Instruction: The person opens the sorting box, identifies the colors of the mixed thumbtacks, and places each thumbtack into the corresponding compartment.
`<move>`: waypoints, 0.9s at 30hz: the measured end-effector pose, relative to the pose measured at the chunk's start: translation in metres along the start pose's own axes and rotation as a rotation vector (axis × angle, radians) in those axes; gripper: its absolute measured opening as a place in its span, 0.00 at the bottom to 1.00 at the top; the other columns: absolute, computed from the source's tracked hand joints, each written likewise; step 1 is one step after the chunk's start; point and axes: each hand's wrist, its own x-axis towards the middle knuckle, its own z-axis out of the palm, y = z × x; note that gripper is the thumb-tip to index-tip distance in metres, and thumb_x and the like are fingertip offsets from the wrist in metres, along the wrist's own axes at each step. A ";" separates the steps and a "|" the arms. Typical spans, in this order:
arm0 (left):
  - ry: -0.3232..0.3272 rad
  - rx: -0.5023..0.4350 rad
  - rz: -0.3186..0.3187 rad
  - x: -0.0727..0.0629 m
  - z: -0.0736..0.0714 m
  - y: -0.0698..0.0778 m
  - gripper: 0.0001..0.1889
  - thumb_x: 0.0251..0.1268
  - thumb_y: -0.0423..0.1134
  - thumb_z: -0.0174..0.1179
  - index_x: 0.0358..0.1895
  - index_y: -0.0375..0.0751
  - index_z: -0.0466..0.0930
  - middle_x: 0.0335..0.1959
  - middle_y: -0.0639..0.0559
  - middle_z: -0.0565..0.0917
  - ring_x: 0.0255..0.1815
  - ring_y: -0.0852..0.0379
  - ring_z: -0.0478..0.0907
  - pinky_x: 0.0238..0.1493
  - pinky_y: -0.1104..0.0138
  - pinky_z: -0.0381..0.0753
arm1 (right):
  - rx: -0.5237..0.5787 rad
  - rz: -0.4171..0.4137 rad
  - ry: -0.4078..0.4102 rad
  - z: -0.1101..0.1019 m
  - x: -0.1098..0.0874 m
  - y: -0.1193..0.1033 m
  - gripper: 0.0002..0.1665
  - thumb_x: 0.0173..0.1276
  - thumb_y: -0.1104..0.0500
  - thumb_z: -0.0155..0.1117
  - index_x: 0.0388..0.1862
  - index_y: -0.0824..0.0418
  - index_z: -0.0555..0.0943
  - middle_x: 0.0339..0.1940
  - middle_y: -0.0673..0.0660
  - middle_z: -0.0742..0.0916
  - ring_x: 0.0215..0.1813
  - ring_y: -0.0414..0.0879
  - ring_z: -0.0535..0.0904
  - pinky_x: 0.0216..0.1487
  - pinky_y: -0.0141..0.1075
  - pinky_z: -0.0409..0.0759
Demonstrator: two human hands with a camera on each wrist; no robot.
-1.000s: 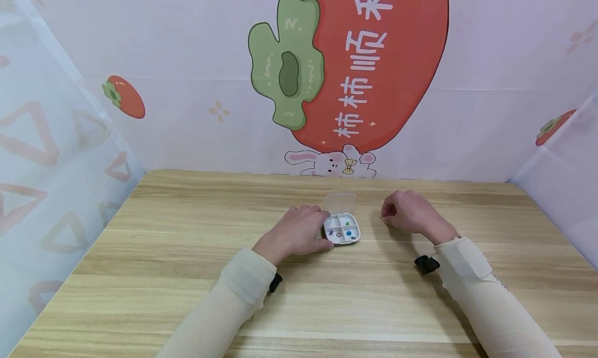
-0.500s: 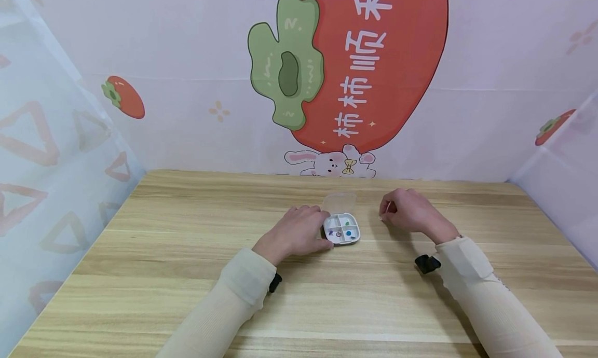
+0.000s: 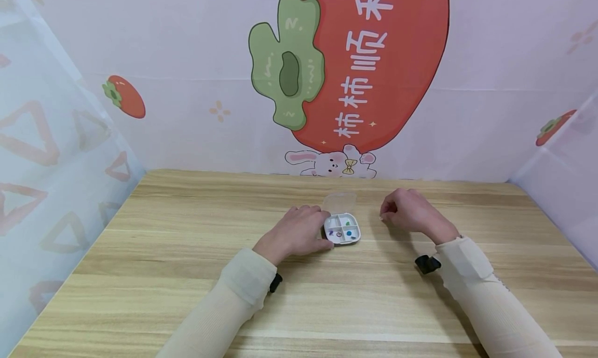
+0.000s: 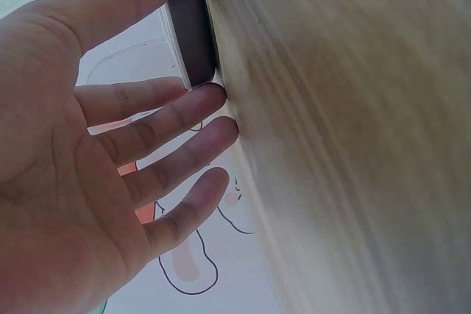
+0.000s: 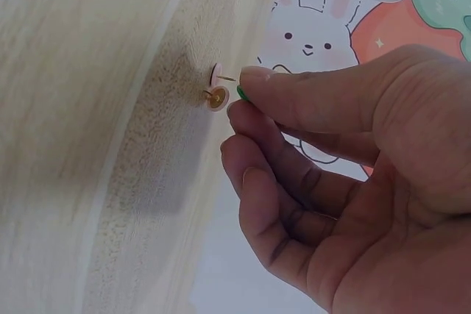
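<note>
A small white pill box [image 3: 335, 238] with four-way dividers lies on the table, its clear lid [image 3: 340, 202] folded back. Tiny coloured pieces sit in its compartments. My left hand [image 3: 299, 231] holds the box's left side between thumb and index finger. In the left wrist view, the box's dark side [image 4: 193, 27] shows between them, and the other fingers extend loosely. To the right of the box, my right hand [image 3: 411, 212] pinches a small green thumbtack [image 5: 243, 93] between thumb and index finger; its pin is hidden. Two gold-pinned thumbtacks [image 5: 218, 98] lie on the table by those fingertips.
The wood-grain table [image 3: 187, 254] ends at a printed cloth backdrop [image 3: 196, 129] behind the box. Another cloth wall [image 3: 56, 202] rises on the left, and one stands on the right too.
My right hand has shifted very slightly back and left, its fingertips staying close to the tabletop. The left hand and the pill box have stayed in place.
</note>
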 end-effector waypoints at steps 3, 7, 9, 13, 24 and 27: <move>0.002 -0.001 0.000 0.000 0.000 0.000 0.32 0.62 0.55 0.71 0.65 0.41 0.78 0.58 0.48 0.81 0.56 0.49 0.76 0.68 0.47 0.68 | -0.003 -0.009 -0.001 0.000 0.001 0.000 0.03 0.65 0.65 0.71 0.31 0.59 0.88 0.28 0.51 0.84 0.32 0.48 0.75 0.34 0.40 0.74; 0.003 -0.003 0.000 0.000 0.000 0.000 0.32 0.62 0.54 0.71 0.65 0.41 0.78 0.58 0.47 0.81 0.56 0.49 0.76 0.68 0.47 0.67 | -0.001 -0.012 -0.007 0.000 0.001 0.000 0.03 0.66 0.65 0.70 0.33 0.60 0.88 0.30 0.51 0.85 0.34 0.48 0.75 0.36 0.41 0.75; 0.003 -0.003 0.001 0.000 -0.001 0.001 0.32 0.62 0.54 0.71 0.65 0.41 0.79 0.58 0.47 0.81 0.56 0.49 0.76 0.68 0.47 0.68 | 0.001 -0.007 -0.005 0.000 0.001 0.000 0.03 0.66 0.65 0.70 0.34 0.60 0.89 0.31 0.51 0.86 0.35 0.49 0.76 0.38 0.42 0.76; 0.003 -0.001 0.001 0.000 -0.001 0.001 0.32 0.62 0.55 0.71 0.65 0.41 0.79 0.58 0.47 0.81 0.56 0.49 0.76 0.68 0.47 0.68 | 0.006 0.006 0.002 0.000 0.001 0.001 0.03 0.67 0.64 0.70 0.35 0.60 0.89 0.32 0.51 0.87 0.36 0.49 0.77 0.39 0.43 0.76; 0.002 -0.004 -0.001 0.000 -0.001 0.001 0.32 0.62 0.54 0.71 0.65 0.41 0.78 0.59 0.47 0.81 0.57 0.48 0.76 0.68 0.47 0.68 | 0.002 -0.025 0.009 0.001 0.002 0.001 0.07 0.62 0.68 0.69 0.32 0.58 0.89 0.31 0.52 0.87 0.35 0.49 0.76 0.37 0.41 0.75; 0.002 -0.004 -0.001 -0.001 -0.001 0.001 0.32 0.62 0.54 0.71 0.65 0.41 0.78 0.59 0.47 0.81 0.57 0.48 0.76 0.68 0.47 0.67 | 0.002 -0.023 0.010 0.001 0.002 0.001 0.07 0.62 0.69 0.69 0.32 0.58 0.89 0.31 0.53 0.86 0.34 0.49 0.76 0.36 0.40 0.74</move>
